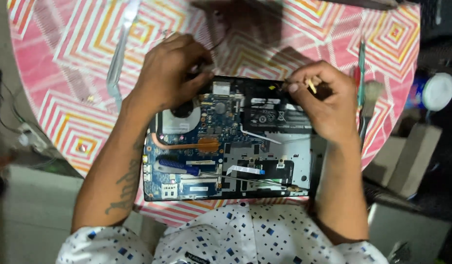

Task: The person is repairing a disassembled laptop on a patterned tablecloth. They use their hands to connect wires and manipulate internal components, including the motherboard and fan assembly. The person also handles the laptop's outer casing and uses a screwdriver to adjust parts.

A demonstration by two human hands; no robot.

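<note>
opened laptop [226, 142] lies bottom-up on the desk [79, 122], under and between both hands, its near edge just in front of the person's shirt.

left hand [169, 73]: curled down over the far left corner of the laptop, just beyond the fan [179, 117]. fingers bent and pressed close together; what they pinch is hidden under the hand, so cannot tell whether it grips anything.

right hand [321, 100]: over the far right part of the laptop, resting above the battery [277, 115]. fingers closed around a small yellowish tool [311, 85], tip pointing toward the left hand; the tool is too small to name.

below the left hand: copper heat pipe [187, 145] runs from the fan toward the middle of the board.

nearer the body, between the forearms: blue-handled screwdriver [179, 167] lies loose on the board, shaft pointing toward the right forearm.

right of the right hand: brush [370, 98] and a slim green tool [361, 73] on the desk.

beyond the left hand: grey strip [119, 54] on the patterned cloth.
</note>
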